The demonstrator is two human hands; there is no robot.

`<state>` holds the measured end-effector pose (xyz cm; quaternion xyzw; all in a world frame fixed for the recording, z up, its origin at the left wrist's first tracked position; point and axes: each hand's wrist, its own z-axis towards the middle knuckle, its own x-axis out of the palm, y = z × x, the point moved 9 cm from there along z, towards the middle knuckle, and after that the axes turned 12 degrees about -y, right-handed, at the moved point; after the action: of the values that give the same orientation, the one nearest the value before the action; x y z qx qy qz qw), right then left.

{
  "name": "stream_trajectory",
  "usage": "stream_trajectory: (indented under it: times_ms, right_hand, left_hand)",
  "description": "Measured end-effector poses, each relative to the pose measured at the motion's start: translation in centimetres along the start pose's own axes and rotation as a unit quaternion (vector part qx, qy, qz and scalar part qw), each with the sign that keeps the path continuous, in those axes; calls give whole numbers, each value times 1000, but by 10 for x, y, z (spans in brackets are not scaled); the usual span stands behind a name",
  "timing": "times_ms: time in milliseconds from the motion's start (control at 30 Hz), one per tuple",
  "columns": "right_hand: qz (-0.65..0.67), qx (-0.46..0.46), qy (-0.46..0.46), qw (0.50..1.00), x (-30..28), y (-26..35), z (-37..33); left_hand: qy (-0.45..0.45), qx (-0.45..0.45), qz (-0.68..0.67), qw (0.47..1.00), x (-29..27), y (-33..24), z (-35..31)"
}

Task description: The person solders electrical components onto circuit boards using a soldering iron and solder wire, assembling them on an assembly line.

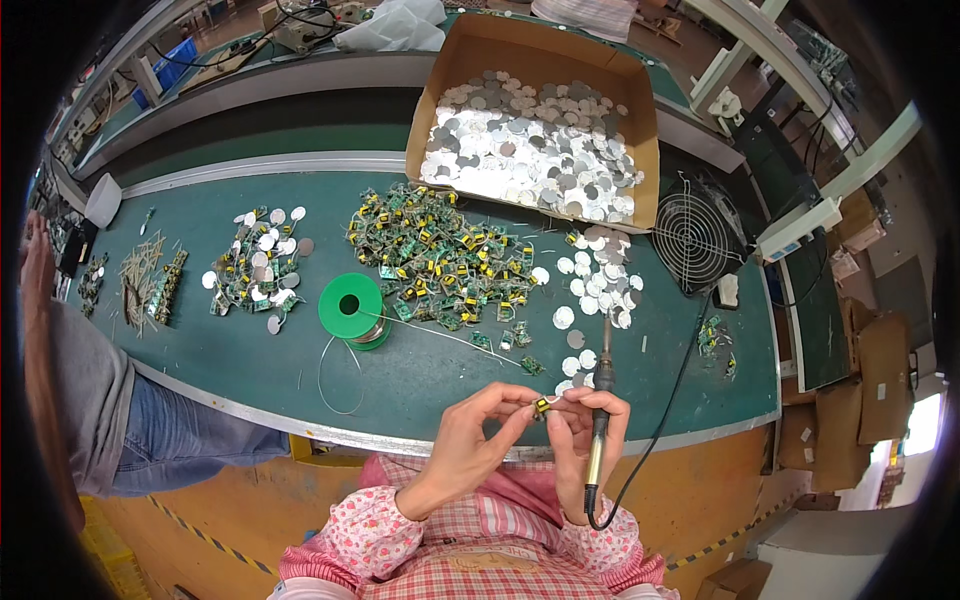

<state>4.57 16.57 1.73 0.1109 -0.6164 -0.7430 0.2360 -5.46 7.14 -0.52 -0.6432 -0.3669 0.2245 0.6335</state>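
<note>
My left hand (465, 440) pinches a small circuit board (542, 405) with a yellow part on it, just above the table's front edge. Thumb and fingertips of my right hand (580, 435) meet at the board's other side. A soldering iron (602, 385) is tucked in the right hand, its tip pointing away from me. A small pale piece shows between the two hands, too small to make out. Silvery round discs (600, 285) lie just beyond the right hand. Further left stands a green solder spool (345, 300), its wire trailing toward my hands.
A large pile of circuit boards (440, 250) covers the mid-table. Behind it a cardboard box (425, 110) holds many discs. Boards with discs (262, 262) lie to the left. A fan (690, 235) stands at the right, near the iron's cord (665, 410). Another person (110, 410) is at the left.
</note>
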Motion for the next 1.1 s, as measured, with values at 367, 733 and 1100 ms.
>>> stream_trajectory:
  times_ms: [367, 733, 1100]
  right_hand:
    - [15, 66, -43, 997, -11, -9, 12]
    - [-23, 7, -28, 999, -13, 7, 6]
    - [63, 114, 28, 991, -17, 9, 3]
  left_hand:
    - [-10, -11, -1, 1000, 4, 10, 6]
    - [-21, 53, 105, 993, 5, -7, 7]
    - [146, 73, 127, 978, 15, -25, 7]
